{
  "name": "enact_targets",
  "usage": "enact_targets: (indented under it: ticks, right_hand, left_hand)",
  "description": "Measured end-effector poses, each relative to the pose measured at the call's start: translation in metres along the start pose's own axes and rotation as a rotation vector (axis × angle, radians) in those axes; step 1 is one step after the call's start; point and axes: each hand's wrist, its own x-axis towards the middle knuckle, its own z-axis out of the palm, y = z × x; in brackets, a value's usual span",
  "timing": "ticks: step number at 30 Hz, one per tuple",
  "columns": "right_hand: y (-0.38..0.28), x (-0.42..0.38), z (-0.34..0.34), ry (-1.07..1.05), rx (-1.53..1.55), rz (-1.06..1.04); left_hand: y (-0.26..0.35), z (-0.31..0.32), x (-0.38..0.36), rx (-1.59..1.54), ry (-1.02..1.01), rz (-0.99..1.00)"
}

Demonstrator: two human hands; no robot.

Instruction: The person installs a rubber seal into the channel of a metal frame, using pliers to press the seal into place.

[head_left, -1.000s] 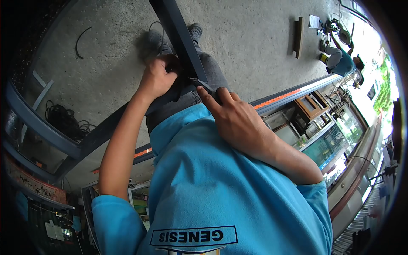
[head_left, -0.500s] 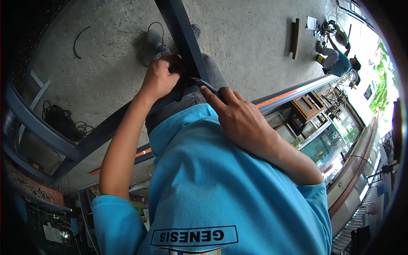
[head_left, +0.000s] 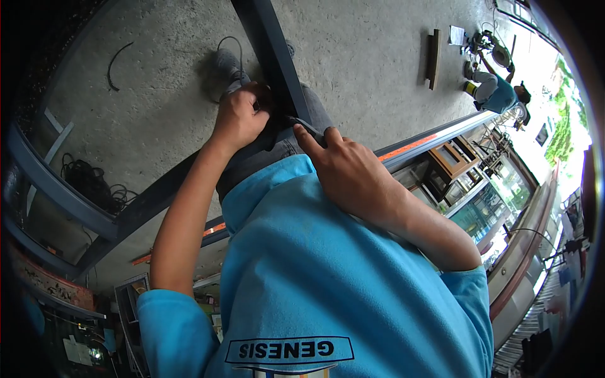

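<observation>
My right hand point(head_left: 356, 171) is closed around a slim dark knife point(head_left: 309, 128), its index finger stretched along the top. The knife's tip points left, toward my other hand. My left hand point(head_left: 241, 120) is curled into a pinch beside a dark steel bar point(head_left: 271, 57). Whatever sits between its fingers is dark and in shadow, too obscure to name. A thin cable point(head_left: 240, 53) loops up from near that hand over my shoe. Both hands are close together over my lap.
Dark steel frame members point(head_left: 60, 183) run along the left, with a heap of black cable point(head_left: 88, 183) on the floor. At upper right a co-worker point(head_left: 502, 96) crouches by a cutting machine point(head_left: 501, 55). A brown bar point(head_left: 433, 60) lies nearby.
My right hand and the knife have shifted slightly left. My left hand has moved a little to the right, still pinched. The view has shifted slightly.
</observation>
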Motion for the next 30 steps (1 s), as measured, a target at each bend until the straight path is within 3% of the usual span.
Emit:
enact_targets:
  ticks: [12, 14, 17, 20, 30]
  right_hand:
    - [-0.006, 0.014, -0.029, -0.077, -0.119, -0.072]
    - [0.005, 0.014, -0.018, 0.072, -0.147, -0.191]
    - [0.003, 0.013, -0.027, -0.055, -0.067, -0.115]
    - [-0.008, 0.019, -0.036, -0.09, 0.0, -0.05]
    - [-0.009, 0.017, -0.036, -0.007, -0.064, -0.073]
  left_hand:
    - [-0.005, 0.013, -0.006, 0.184, 0.082, 0.014]
    - [-0.018, 0.022, -0.008, 0.13, 0.111, -0.056]
    - [0.031, 0.006, -0.011, -0.011, -0.04, -0.445]
    - [0.018, 0.018, -0.016, 0.183, 0.123, -0.312]
    - [0.036, 0.018, -0.029, 0.201, 0.121, -0.33]
